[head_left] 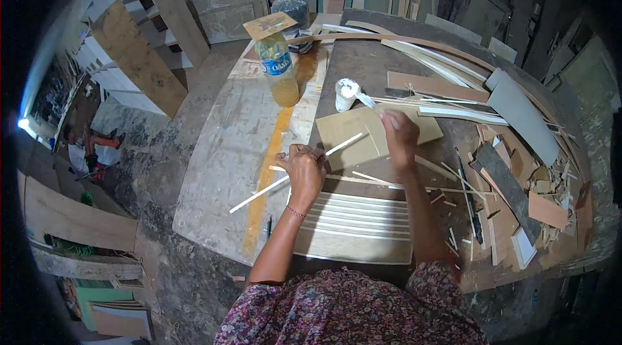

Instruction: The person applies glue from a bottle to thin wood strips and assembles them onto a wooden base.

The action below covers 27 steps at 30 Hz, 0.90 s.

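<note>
My left hand (304, 167) is closed around a thin pale wooden strip (345, 143), which sticks out on both sides of the fist at a slant. My right hand (399, 131) grips a short stick coated in white (367, 101), its handle end hidden by the fingers. The coated end is at the rim of a small white pot (346, 94) with white paste inside. Below my hands lies a pale panel (356, 241) with several parallel white strips across it. A flat tan board (334, 131) lies under and behind the hands.
An OASIS bottle (277, 66) with yellowish contents and a wooden piece on top stands at the back left. Long bent strips (427, 60) run along the back right. Offcuts (512, 183) pile up on the right. Another person (91, 150) sits on the floor, far left.
</note>
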Tool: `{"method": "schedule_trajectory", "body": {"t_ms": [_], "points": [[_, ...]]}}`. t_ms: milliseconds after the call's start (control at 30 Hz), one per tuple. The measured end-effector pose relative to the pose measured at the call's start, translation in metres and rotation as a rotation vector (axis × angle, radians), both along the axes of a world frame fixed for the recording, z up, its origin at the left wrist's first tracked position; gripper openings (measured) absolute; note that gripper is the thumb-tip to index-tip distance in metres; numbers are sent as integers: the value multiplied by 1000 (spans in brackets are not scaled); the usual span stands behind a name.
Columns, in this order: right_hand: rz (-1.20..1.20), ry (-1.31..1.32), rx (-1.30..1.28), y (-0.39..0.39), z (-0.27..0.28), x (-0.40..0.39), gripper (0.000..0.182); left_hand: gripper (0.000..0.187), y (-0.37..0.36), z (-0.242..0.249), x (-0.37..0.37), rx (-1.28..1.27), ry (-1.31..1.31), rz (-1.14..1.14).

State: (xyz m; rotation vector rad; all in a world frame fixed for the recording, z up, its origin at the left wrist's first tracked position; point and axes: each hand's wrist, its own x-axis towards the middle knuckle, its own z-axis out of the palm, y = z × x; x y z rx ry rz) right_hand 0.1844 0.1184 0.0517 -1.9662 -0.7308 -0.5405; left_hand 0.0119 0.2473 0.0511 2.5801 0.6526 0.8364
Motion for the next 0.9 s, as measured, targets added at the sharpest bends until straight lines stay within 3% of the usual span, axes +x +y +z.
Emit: {"method": "schedule_trajectory", "body": {"t_ms": [133, 333, 433, 533, 633, 733, 833, 900], "points": [[111, -122, -220, 33, 23, 37, 18, 16, 4, -3, 2, 32, 48, 23], [261, -166, -779, 76, 32, 80, 22, 11, 10, 0, -3, -44, 44, 25], [342, -314, -827, 95, 28, 89, 27, 9, 13, 3, -6, -118, 11, 13], [327, -110, -925, 108, 31, 84, 30, 4, 17, 6, -8, -251, 13, -1], [168, -426, -480, 114, 17, 85, 35, 6, 19, 14, -11, -370, 106, 11], [214, -211, -240, 95, 49, 61, 26, 7, 20, 19, -11, -463, 156, 9], [461, -255, -119, 55, 59, 23, 18, 7, 18, 19, -13, -535, 140, -43], [512, -423, -145, 29, 54, -11, 17, 7, 15, 21, -14, -534, 155, -80]]}}
